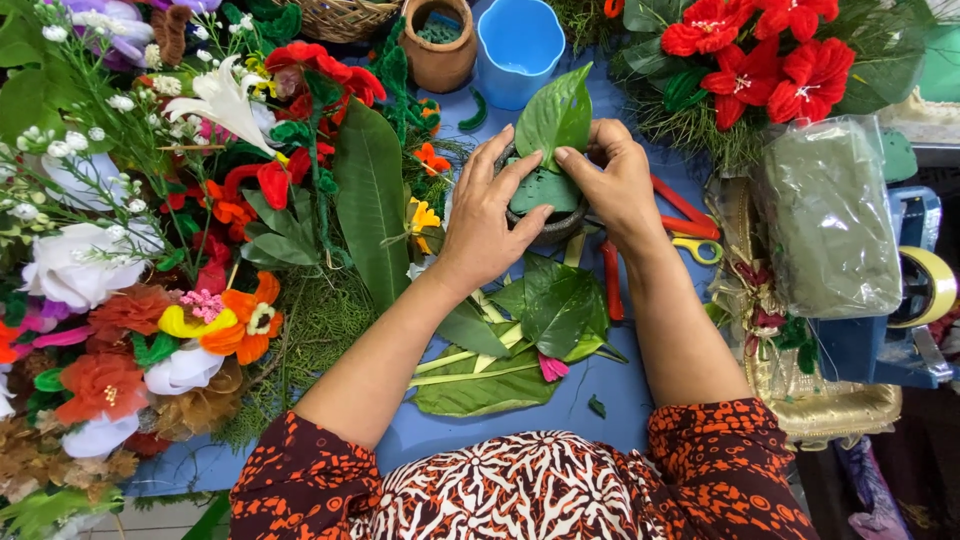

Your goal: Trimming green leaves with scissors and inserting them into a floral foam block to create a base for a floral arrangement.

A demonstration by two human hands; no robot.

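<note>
The left hand (487,215) curls around the near left side of a small dark bowl (545,228), thumb and fingers wrapped on its rim and pressing the green foam block (540,190) that sits inside it. The right hand (612,185) grips the bowl from the other side, and its fingertips pinch the base of a broad green leaf (556,118) that stands upright out of the foam, its tip pointing away from the person. The bowl rests on a blue worktop (520,420) between the two wrists. Just beside the right wrist lie red-handled scissors (680,215) and a yellow-handled tool (700,247), partly hidden by the hand. Nearer the person, under the forearms, is a loose heap of cut leaves (520,330) with pale stems and a small pink petal (551,367). Beyond the hands stand a blue plastic cup (520,45) and a brown clay pot (440,50). To the left, a dense spread of artificial flowers (150,250) in white, orange, red and purple covers the worktop, with one long dark leaf (372,200) lying along its edge. To the far right are red flowers (755,50), and below them a foam brick in clear wrap (825,215) beside a roll of tape (930,285). Both sleeves (520,480) are in an orange, black and white print.
</note>
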